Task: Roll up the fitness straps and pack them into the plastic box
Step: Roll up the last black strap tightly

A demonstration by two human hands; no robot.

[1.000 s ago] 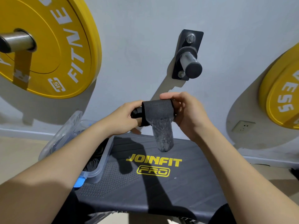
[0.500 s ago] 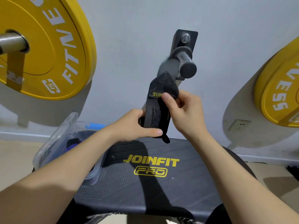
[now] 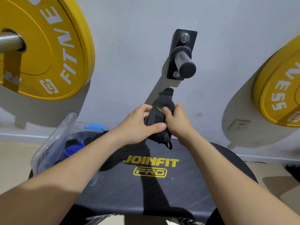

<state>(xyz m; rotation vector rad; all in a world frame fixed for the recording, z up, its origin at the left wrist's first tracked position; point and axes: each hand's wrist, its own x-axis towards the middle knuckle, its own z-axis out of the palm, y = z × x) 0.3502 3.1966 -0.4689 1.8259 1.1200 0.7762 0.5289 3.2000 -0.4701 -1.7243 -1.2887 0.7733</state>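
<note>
A black fitness strap (image 3: 159, 117), partly rolled into a bundle, is held between both hands above the far end of the black bench. My left hand (image 3: 138, 125) grips its lower part with the thumb across the front. My right hand (image 3: 177, 120) pinches the upper part near a yellow label. A small loop hangs below the bundle. The clear plastic box (image 3: 48, 146) sits open to the left, on the bench's edge, with a blue strap (image 3: 73, 149) and black rolled straps (image 3: 90, 139) inside.
The black bench (image 3: 146, 184) reads JOINFIT PRO. Yellow weight plates (image 3: 40, 46) hang on the wall at left and right. A black wall peg (image 3: 183, 60) sticks out above my hands. The box lid (image 3: 63, 127) stands open at the box's left.
The strap, first hanging flat and then raised upright, is now lowered and bunched tighter between my hands. Both hands moved down towards the bench.
</note>
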